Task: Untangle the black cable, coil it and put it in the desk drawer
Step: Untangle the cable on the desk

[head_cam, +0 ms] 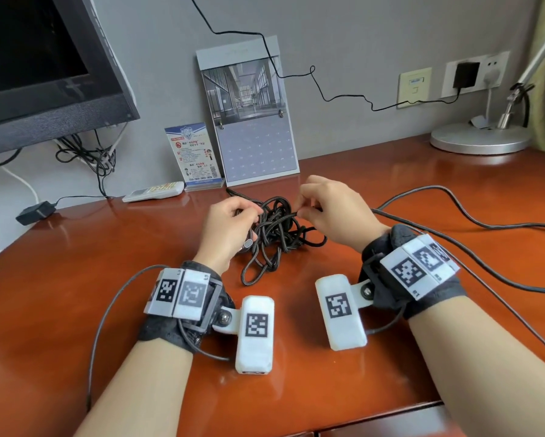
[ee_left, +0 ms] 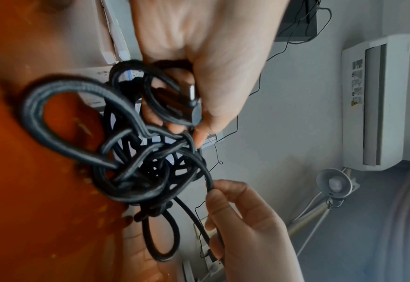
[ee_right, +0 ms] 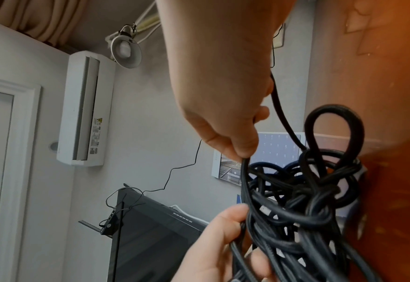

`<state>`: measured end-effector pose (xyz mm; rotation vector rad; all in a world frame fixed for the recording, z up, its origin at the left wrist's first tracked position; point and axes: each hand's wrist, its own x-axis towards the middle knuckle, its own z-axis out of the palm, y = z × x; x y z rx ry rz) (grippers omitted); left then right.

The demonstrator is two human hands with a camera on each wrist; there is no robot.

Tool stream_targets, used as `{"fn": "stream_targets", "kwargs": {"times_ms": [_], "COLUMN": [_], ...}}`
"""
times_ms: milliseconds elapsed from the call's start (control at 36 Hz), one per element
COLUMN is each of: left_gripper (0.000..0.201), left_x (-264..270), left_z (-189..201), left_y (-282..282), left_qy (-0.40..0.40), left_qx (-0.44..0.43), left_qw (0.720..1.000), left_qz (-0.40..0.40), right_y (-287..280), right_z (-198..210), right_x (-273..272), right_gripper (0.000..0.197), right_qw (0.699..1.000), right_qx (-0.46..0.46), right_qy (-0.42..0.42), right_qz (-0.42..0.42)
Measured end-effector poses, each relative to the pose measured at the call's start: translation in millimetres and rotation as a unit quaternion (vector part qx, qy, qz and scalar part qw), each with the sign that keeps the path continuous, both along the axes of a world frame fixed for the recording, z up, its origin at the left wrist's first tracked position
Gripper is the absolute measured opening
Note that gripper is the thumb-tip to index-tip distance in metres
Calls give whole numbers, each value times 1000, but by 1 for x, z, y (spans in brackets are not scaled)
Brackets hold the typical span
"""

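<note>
A black cable (head_cam: 277, 230), braided and knotted into a dense tangle of loops, sits on a reddish wooden desk (head_cam: 391, 190) between 2 hands. The left hand (head_cam: 225, 228) curls around several strands. The right hand (head_cam: 331, 209) pinches 1 strand between thumb and fingertips, lifting it slightly.

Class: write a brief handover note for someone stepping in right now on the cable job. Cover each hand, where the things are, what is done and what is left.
Left hand: grips loops on the tangle's left side.
Right hand: pinches one strand at the tangle's upper right.
Black cable: a knotted bundle on the desk, between the hands; a metal plug lies by the left fingers.
Done: both hands have hold.
Left: untangle, coil, then stow in the drawer, which shows only as an edge below the desk front.
</note>
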<state>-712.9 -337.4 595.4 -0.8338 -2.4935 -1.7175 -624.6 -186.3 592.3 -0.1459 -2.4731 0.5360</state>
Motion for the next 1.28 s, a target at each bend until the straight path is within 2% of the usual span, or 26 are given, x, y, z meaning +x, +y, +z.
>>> {"fn": "stream_targets", "kwargs": {"times_ms": [83, 167, 222, 306, 361, 444, 500, 611, 667, 750, 861, 944, 972, 1028, 1055, 1083, 1111, 1167, 1222, 1278], "left_gripper": [30, 20, 18, 19, 22, 31, 33, 34, 32, 31, 30, 21, 18, 23, 25, 25, 25, 21, 17, 13], "left_x": [1, 3, 3, 1, 2, 6, 10, 14, 15, 17, 12, 11, 10, 8, 8, 6, 5, 1, -3, -8], "left_z": [2, 5, 6, 3, 2, 0, 2, 5, 8, 20, 28, 36, 39, 49, 54, 58, 62, 64, 62, 55], "left_y": [-1, -1, 0, 3, 6, 12, 14, 14, 14, 21, 14, -1, -5, -10, -9, -6, -2, 8, 18, 27], "left_qy": [24, 27, 20, -12, -37, -86, -103, -90, -66, -21, -10, 2, 42, 173, 240, 288, 306, 284, 252, 234], "left_qx": [-71, -129, -133, -95, -76, -50, -38, -75, -111, -115, -156, -239, -273, -340, -350, -341, -334, -342, -401, -427], "left_qw": [997, 988, 988, 994, 996, 995, 993, 992, 990, 991, 987, 971, 961, 919, 897, 887, 887, 896, 876, 866], "left_qz": [-37, -75, -75, -44, -21, -21, -31, -51, -62, -58, -39, -15, 12, 95, 123, 120, 87, -20, -91, -116], "right_y": [0, 2, 1, -9, -17, -21, -18, -15, -16, -4, -8, -18, -21, -25, -26, -26, -26, -25, -24, -20], "right_z": [-2, -5, -5, -1, 2, -1, -5, -9, -8, 0, -2, -13, -15, -16, -15, -13, -12, -13, -15, -17], "right_x": [-2, -4, -4, 1, 5, 5, 3, 1, -1, 0, -6, -8, -8, -10, -9, -9, -9, -9, -9, -10], "right_gripper": [9, 9, 13, 15, 14, 6, 18, 18, 17, 8, 17, 18, 19, 19, 19, 18, 16, 13, 12, 11], "right_qw": [999, 996, 995, 990, 995, 993, 985, 985, 980, 977, 973, 972, 973, 977, 979, 980, 981, 983, 984, 983], "right_qx": [1, 6, 3, -65, -78, -17, -18, -71, -109, -138, -169, -176, -170, -151, -143, -135, -126, -110, -112, -132], "right_qy": [22, 50, 90, 120, 52, -114, -166, -155, -167, -164, -154, -155, -154, -149, -148, -148, -148, -145, -136, -124], "right_qz": [-39, -70, -53, 28, 44, -7, -35, -35, -13, 6, 15, 10, 5, -5, -7, -9, -13, -22, -27, -31]}}
